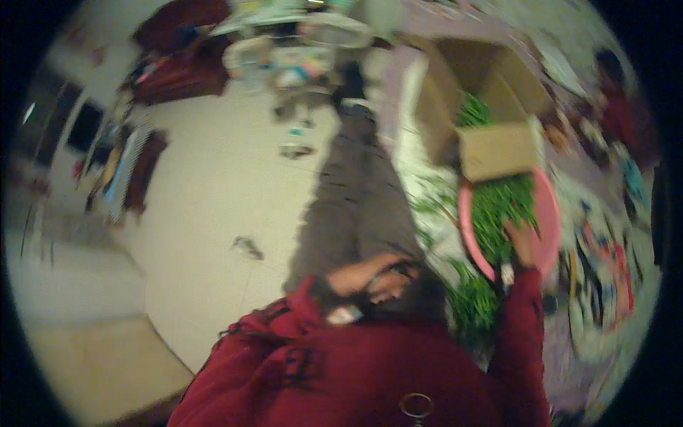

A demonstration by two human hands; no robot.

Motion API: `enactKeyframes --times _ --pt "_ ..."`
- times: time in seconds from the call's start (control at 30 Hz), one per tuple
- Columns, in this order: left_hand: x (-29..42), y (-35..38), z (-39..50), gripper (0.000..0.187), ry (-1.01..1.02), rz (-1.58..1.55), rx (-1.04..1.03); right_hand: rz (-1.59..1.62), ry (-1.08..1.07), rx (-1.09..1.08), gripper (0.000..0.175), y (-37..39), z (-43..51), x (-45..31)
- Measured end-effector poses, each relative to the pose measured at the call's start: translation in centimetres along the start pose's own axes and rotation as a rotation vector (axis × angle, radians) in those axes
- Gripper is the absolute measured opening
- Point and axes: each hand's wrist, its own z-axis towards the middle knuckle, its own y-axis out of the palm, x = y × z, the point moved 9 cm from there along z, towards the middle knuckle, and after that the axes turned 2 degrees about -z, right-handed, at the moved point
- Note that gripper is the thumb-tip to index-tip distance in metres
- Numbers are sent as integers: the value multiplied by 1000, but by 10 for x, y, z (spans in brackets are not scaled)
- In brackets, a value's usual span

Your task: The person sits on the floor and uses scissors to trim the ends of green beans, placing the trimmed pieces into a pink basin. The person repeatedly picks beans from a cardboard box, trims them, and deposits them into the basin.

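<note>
My right hand (523,243) is over the cut green stalks (496,213) in a pink plastic basin (549,213), with fingers apart and touching the greens. Blur hides whether any stalk is between its fingers. On my lap lies my left hand (368,280), its fingers curled; whether it holds anything is unclear. An open cardboard box (496,155) stands just beyond the basin, one flap hanging over the basin's far rim. More greens (474,112) show inside the box. Beside my right thigh is a loose heap of greens (472,299) on a pale sheet (411,123).
My outstretched legs (352,187) lie along the sheet's left edge. Small blurred items (248,248) dot the tiled floor (213,176). A person (619,107) is at the far right, beyond scattered cloths or bags (603,277). Tubs (336,32) stand past my feet.
</note>
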Motion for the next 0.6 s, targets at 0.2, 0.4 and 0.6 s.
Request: enactKeyframes --times 0.2,0.4,0.6 --pt "-3 -3 11 23 -24 362 -40 20 110 -34 26 7 15 45" --pt "-5 -3 6 23 28 357 -29 -262 55 -119 16 19 19 33" --pt "-9 3 -3 25 -54 -29 -36 -15 123 9 23 15 -13 -7"
